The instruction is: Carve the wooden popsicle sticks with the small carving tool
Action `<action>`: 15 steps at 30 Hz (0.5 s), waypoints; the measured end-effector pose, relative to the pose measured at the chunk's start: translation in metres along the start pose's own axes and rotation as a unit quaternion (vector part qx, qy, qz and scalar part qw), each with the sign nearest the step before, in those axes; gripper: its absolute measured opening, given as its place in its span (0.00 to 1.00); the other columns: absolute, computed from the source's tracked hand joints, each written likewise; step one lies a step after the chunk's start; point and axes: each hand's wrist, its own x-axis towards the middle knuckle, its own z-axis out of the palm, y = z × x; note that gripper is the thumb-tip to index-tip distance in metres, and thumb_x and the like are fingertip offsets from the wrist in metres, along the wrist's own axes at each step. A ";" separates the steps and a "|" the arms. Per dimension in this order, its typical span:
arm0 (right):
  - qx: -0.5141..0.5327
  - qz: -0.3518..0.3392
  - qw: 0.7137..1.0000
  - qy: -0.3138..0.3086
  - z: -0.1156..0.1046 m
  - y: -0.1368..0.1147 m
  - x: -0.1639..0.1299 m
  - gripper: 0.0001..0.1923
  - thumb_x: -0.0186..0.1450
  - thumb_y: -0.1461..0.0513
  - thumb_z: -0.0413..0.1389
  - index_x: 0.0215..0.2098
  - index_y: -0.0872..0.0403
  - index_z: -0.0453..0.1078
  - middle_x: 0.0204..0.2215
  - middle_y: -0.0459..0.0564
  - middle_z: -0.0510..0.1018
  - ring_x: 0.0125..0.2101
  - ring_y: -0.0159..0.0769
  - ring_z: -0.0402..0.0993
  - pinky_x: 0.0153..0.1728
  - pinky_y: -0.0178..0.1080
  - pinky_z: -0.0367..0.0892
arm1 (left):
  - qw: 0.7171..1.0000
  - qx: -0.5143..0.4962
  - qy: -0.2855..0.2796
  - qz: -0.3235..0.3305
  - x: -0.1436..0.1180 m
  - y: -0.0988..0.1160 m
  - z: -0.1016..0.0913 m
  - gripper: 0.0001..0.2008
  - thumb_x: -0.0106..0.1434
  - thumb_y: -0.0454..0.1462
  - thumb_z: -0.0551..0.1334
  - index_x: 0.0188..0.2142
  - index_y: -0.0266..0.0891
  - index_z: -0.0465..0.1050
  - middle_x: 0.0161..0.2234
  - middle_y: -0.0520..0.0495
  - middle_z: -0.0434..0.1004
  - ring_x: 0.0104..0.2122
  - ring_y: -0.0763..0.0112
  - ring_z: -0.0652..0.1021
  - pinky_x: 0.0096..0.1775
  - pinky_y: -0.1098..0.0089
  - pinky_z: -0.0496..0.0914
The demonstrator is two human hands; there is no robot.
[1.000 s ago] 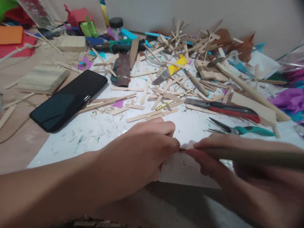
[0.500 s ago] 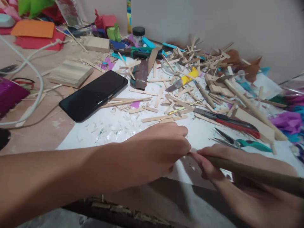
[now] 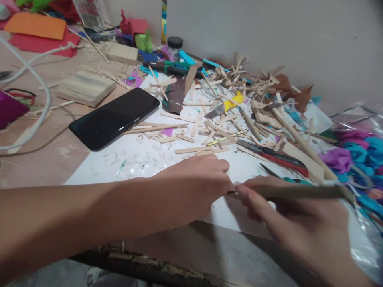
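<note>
The wooden handle (image 3: pixel 305 192) is a long, slender rod, drab olive-brown, smooth and slightly blurred; it is located toward 4 o'clock from the centre of the view, raised above the surface (image 3: pixel 36 171) and lying across the right hand (image 3: pixel 311 227); the grip of the right hand is clamped on the handle in pen fashion, thumb and fingertips gathered at its inner end.

The long axis runs nearly level across the view; the inner end points to 9 o'clock, directly at the left hand (image 3: pixel 194 187); the outer end points to 3 o'clock, dipping slightly; a thin dark piece (image 3: pixel 231 193) bridges the narrow gap between the two hands, lying roughly on the same axis; which part it belongs to cannot be told.

The left hand is positioned at 6 o'clock, just below centre, back uppermost; its grip is together, fingers curled inward; the contents of that grip are hidden.

Containers: a small clear jar (image 3: pixel 174 51) with a black lid stands upright between 11 and 12 o'clock, its contents too small to identify; a clear plastic bag (image 3: pixel 356 113) at 3 o'clock has crumpled purple, blue and pink paper (image 3: pixel 356 153) in and about it.

Adjacent items: a utility knife (image 3: pixel 272 155), black and red, lies near 3 o'clock, beyond the right hand; a black phone (image 3: pixel 116 119) lies toward 10 o'clock, partly on white paper (image 3: pixel 101 167).
</note>
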 end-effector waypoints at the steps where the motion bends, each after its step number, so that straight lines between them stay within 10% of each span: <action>1: 0.009 0.007 1.000 0.001 0.000 0.000 0.001 0.13 0.72 0.52 0.64 0.30 0.45 0.82 0.16 0.43 0.77 0.15 0.38 0.72 0.17 0.39 0.64 | 1.000 0.014 -0.018 0.008 0.001 0.001 -0.001 0.08 0.57 0.26 0.61 0.29 0.41 0.67 0.35 0.49 0.76 0.38 0.64 0.76 0.35 0.66 0.66; 15: 0.014 -0.053 0.999 0.003 0.004 0.011 -0.001 0.12 0.72 0.60 0.63 0.30 0.47 0.81 0.21 0.43 0.83 0.17 0.34 0.75 0.19 0.36 0.64 | 0.996 0.054 -0.017 0.064 0.002 -0.003 0.002 0.07 0.61 0.27 0.62 0.30 0.39 0.71 0.35 0.47 0.75 0.35 0.65 0.74 0.32 0.65 0.61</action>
